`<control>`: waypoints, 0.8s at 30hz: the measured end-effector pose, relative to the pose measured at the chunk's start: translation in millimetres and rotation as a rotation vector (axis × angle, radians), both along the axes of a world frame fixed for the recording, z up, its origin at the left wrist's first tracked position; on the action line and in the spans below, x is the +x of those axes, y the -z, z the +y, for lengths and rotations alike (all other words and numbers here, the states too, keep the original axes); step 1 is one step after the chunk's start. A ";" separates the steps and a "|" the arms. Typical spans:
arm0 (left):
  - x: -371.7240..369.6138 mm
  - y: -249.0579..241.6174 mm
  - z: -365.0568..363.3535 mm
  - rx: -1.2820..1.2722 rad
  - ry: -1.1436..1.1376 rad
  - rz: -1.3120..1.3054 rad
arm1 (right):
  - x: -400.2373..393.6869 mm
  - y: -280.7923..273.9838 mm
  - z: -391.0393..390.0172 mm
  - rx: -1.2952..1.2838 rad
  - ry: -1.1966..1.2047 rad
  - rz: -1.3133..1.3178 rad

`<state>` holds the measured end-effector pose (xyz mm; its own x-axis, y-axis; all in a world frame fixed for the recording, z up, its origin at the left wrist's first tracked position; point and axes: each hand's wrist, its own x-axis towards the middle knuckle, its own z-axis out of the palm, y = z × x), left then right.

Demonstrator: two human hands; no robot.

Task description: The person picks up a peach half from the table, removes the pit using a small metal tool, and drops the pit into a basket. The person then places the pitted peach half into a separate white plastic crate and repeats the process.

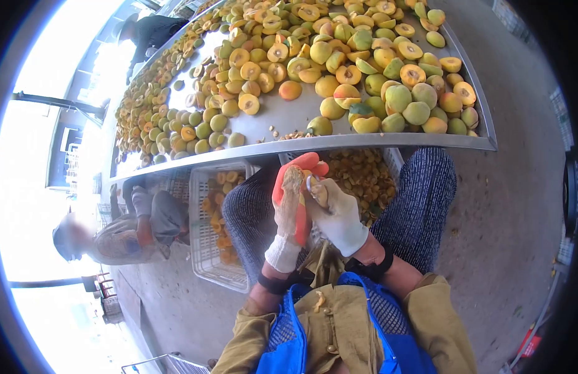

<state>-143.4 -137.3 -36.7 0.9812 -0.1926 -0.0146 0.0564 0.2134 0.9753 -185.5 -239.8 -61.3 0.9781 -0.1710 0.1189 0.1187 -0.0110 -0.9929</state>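
From here, the right hand [341, 216] is closed on a curved metal tool [309, 183] — the left hand [291, 198] curls alongside, contents I can't tell.

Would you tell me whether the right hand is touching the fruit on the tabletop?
Apart: the head view shows the right hand below the table's rim, the fruit beyond it.

The fruit [398, 98] is green, yellow and orange, the left glove [285, 215] orange and cream, the trousers [421, 198] dark with pale flecks.
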 end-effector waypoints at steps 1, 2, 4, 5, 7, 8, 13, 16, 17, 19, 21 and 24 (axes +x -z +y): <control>3.7 -1.7 3.1 -0.035 -0.017 0.032 | -2.0 -2.0 -2.7 0.031 -0.025 0.061; 7.1 -3.8 6.1 -0.072 -0.034 0.062 | -2.5 -3.1 -4.4 0.060 -0.051 0.120; 11.5 -5.0 11.2 -0.072 -0.059 0.043 | -1.4 0.3 -2.4 0.063 -0.038 0.068; 13.0 -1.4 13.5 -0.095 -0.068 0.043 | -0.4 2.1 -1.6 0.082 -0.037 0.056; 9.8 0.7 13.4 -0.045 -0.088 -0.049 | -0.3 2.9 -1.0 0.078 -0.021 0.035; 7.9 -3.4 13.8 -0.034 -0.123 -0.039 | -0.3 0.7 -1.3 0.054 -0.004 0.023; 14.4 -13.9 20.2 -0.059 -0.200 -0.069 | -0.2 -5.3 -0.1 0.066 -0.057 0.068; 12.1 -15.8 12.6 -0.070 -0.166 -0.046 | 6.8 -0.2 10.8 0.058 -0.107 0.135; 9.3 -15.9 9.8 -0.082 -0.151 -0.039 | 8.8 2.9 12.9 0.054 -0.120 0.165; 5.8 -13.7 4.4 -0.089 -0.164 0.010 | 8.3 10.4 15.2 0.041 -0.130 0.197; 3.5 -10.3 2.3 -0.059 -0.156 0.010 | 7.0 15.7 16.8 0.023 -0.128 0.193; 1.1 -10.7 -1.6 -0.043 -0.182 0.022 | 6.2 11.6 16.7 -0.023 -0.137 0.218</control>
<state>-142.4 -138.9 -26.0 0.9994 -0.0132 -0.0318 0.0341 0.2630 0.9642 -179.3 -223.1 -72.9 0.9948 -0.0344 -0.0953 -0.0965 -0.0320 -0.9948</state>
